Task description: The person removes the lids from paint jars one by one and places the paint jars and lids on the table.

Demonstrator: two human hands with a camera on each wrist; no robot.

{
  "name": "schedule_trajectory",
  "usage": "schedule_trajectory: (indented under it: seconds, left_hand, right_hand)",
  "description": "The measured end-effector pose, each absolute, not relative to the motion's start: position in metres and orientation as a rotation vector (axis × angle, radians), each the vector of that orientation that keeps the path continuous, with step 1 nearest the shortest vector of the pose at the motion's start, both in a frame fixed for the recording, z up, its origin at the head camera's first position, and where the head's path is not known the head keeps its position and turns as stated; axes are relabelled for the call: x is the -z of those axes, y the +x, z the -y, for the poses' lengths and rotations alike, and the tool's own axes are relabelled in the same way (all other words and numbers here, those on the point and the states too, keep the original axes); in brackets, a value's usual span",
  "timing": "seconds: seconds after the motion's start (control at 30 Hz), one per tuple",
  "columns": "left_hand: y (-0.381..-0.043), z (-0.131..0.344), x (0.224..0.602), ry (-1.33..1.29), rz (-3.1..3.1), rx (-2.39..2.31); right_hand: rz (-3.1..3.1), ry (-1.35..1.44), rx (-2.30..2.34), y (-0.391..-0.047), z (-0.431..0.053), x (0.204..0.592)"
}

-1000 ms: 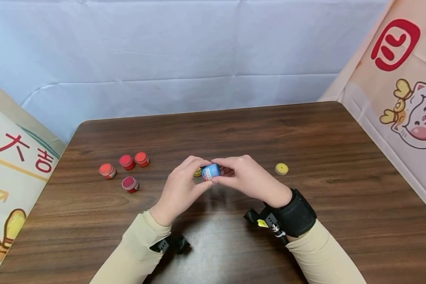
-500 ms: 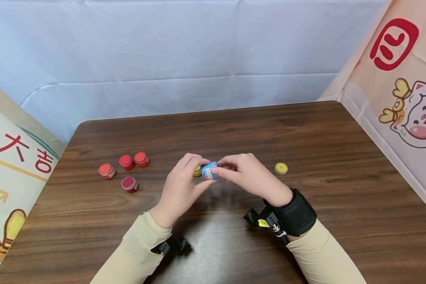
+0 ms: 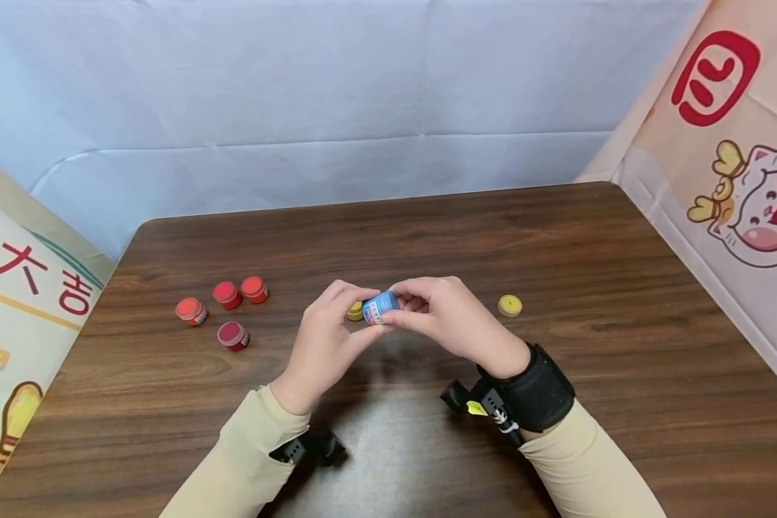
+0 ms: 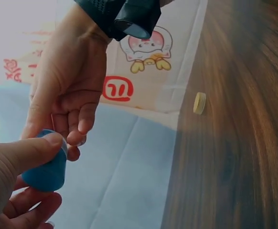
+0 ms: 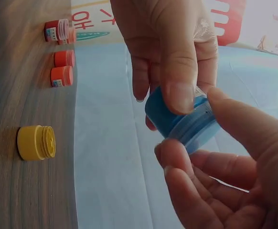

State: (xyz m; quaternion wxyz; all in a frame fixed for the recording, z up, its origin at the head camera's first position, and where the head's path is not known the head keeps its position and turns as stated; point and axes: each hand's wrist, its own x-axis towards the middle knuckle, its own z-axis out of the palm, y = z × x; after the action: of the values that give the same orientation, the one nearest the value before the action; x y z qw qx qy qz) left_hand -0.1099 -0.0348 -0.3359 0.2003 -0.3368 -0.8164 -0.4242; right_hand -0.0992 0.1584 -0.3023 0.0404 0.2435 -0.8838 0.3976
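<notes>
A small blue paint jar (image 3: pixel 378 308) is held tilted above the table between both hands. My left hand (image 3: pixel 326 334) grips its body between thumb and fingers. My right hand (image 3: pixel 456 320) pinches its clear-rimmed lid end, with thumb and fingertips around the rim in the right wrist view. Just behind the left hand, partly hidden in the head view, stands a yellow paint jar (image 5: pixel 31 143); the right wrist view shows it lidless, with its threaded neck bare. Its likely match, a round yellow lid (image 3: pixel 510 306), lies flat on the table to the right.
On the left of the wooden table (image 3: pixel 466 237) stand several capped red and orange jars, among them a dark red jar (image 3: pixel 233 335) and an orange jar (image 3: pixel 191 311). A pale cloth (image 3: pixel 324 79) hangs behind the far edge; printed cloths flank both sides.
The fingers of my right hand have shifted around the blue jar's lid end, moving off and back on. The jar's tilt has changed slightly, while the left hand keeps its grip.
</notes>
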Motion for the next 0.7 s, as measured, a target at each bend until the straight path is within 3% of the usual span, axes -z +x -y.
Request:
schedule_trajectory:
  seconds: [0.4,0.7]
  left_hand:
    - [-0.1107,0.0307,0.3388,-0.951,2.270,1.083]
    - [-0.1128,0.0330,0.3409,-0.949,2.240,1.051]
  right_hand:
    - [2.809,0.615,-1.283,-0.0994,-0.1612,0.3017]
    - [2.754,0.688,-1.203,-0.0999,-0.1582,0.3042]
